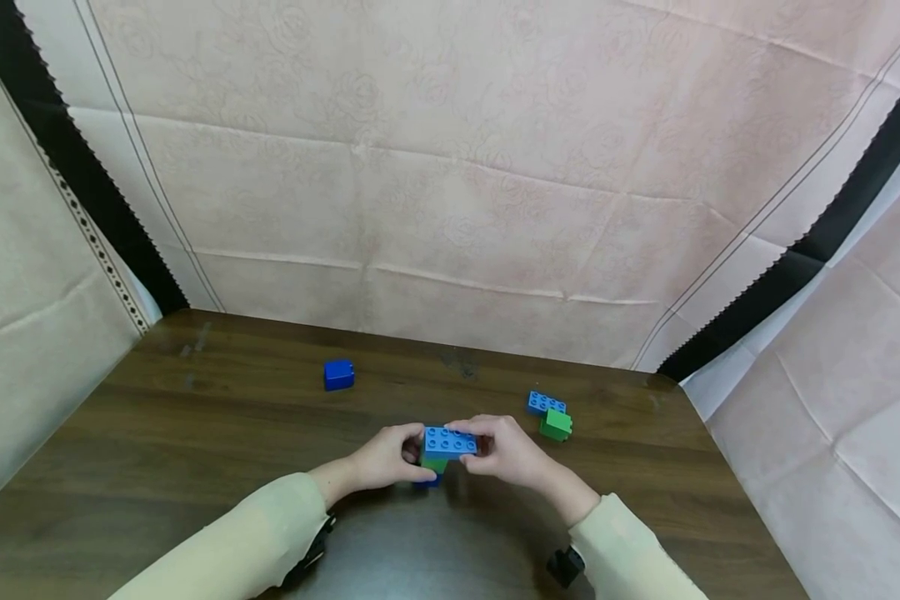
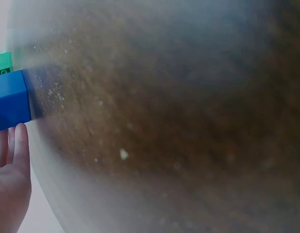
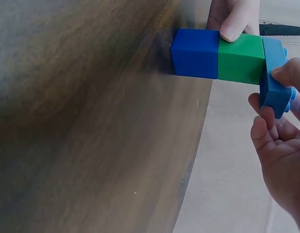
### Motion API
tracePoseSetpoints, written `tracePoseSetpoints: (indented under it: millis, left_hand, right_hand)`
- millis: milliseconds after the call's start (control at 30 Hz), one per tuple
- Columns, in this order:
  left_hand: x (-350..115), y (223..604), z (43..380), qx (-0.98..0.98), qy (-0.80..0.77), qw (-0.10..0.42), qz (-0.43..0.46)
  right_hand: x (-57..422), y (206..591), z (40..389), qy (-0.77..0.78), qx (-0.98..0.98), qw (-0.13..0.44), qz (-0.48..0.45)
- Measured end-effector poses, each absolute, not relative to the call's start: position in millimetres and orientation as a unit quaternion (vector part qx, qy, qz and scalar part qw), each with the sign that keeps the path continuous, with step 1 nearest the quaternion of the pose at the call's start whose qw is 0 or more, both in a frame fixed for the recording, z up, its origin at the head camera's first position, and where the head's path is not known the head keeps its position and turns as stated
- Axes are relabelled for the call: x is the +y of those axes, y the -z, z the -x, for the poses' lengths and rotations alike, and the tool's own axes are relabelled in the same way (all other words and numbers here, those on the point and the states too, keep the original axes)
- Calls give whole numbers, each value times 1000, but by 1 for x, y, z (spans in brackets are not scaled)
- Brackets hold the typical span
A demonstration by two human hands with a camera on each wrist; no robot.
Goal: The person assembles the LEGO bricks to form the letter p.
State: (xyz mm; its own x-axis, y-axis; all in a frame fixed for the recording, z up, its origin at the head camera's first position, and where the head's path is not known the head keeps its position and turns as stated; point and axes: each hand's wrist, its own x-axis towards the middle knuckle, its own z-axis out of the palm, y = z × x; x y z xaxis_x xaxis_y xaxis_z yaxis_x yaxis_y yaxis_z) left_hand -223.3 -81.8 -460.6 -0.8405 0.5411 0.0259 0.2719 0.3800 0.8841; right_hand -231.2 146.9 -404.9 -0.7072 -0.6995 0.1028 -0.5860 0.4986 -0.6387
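Observation:
On the table, a dark blue toy building brick (image 3: 194, 53) stands beneath a green brick (image 3: 241, 58). A lighter blue eight-stud brick (image 1: 450, 442) lies across the top and overhangs towards the right. My left hand (image 1: 384, 457) grips the lower two bricks from the left, its thumb against the green one in the right wrist view. From the other side, my right hand (image 1: 512, 450) pinches the light blue brick between thumb and fingers. The left wrist view catches only the dark blue brick (image 2: 11, 101) and part of a hand at its left edge.
A single blue brick (image 1: 338, 375) lies at the back left of the brown wooden table (image 1: 217, 433). Back right, a light blue brick (image 1: 546, 402) lies beside a green brick (image 1: 556, 425). Pale fabric walls (image 1: 420, 167) enclose the table's back and sides.

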Motion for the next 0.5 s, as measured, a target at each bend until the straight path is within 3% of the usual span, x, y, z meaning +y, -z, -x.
tracePoseSetpoints:
  millis: [500]
  left_hand:
    - [-84, 454, 224, 805, -526, 121, -247]
  right_hand:
    - [147, 407, 229, 340, 860, 78, 372]
